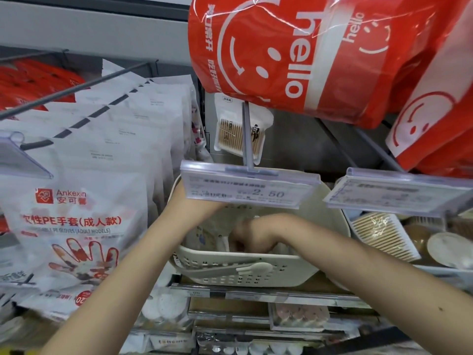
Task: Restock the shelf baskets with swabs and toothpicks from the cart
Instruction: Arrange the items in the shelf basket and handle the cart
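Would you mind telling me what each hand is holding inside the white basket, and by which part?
It cannot be told: the left hand is hidden behind the price tag, and the right hand is blurred inside the basket.

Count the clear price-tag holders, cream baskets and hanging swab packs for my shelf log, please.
Price-tag holders: 3
Cream perforated baskets: 1
Swab packs hanging on the middle hook: 1
Total: 5
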A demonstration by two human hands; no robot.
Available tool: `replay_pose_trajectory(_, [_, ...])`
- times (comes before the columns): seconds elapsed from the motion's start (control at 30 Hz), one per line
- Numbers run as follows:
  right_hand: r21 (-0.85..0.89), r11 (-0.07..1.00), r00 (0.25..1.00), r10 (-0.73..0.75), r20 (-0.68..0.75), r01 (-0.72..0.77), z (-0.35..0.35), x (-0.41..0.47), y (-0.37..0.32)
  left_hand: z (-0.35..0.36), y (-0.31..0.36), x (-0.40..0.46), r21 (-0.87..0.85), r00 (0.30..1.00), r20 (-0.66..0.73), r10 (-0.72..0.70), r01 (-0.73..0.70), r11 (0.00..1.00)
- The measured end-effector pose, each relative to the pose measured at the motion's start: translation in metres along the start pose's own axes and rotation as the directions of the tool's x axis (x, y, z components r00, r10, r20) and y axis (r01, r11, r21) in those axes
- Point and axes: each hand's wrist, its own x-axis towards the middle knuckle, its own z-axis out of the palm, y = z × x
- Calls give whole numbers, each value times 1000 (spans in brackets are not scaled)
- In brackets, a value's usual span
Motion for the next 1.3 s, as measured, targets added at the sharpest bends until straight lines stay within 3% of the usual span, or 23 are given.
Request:
replay_pose_trajectory(0.07, [125, 992, 982, 7, -188, 17, -6, -14, 4, 0, 2, 0, -32, 987, -90, 135, -139, 990])
replay_pose_trajectory(0.13, [236, 968, 935, 5, -356, 85, -9, -33, 7, -4, 12, -12, -45, 976, -113, 186, -192, 980])
replay_pose_trajectory(0.3, [489, 828, 847, 33, -530, 274, 3, -82, 21, -11, 22, -33, -114, 946, -160, 280, -300, 947])
replay_pose_trajectory(0.47, [528, 729, 696, 98, -711, 436, 30, -110, 25, -14, 11, -56, -24, 899, -271, 345, -365, 931])
replay_pose_trajectory(0.67, [413, 688, 488, 97, -867, 597, 51, -132, 11, -8, 2, -92, -128, 870, -357, 340, -406, 905])
replay_pose_trajectory(0.77, [389, 668, 428, 116, -896, 635, 57, -142, 2, -8, -2, -110, -193, 864, -395, 312, -410, 891])
replay_pose_trajectory(0.9, [427, 643, 464, 124, -877, 635, 73, -144, -7, -4, -9, -128, -215, 836, -461, 298, -431, 876])
replay_pose_trajectory(1.03, [550, 427, 560, 115, -821, 718, 92, -136, -28, 0, -25, -145, -249, 829, -503, 244, -410, 878])
replay_pose_trajectory(1.13, [618, 297, 614, 119, -780, 728, 99, -122, -45, 1, -42, -163, -320, 814, -565, 133, -365, 874])
replay_pose_trajectory(1.3, [662, 258, 680, 29, -733, 703, 98, -92, -80, -4, -81, -210, -433, 736, -666, -121, -250, 866])
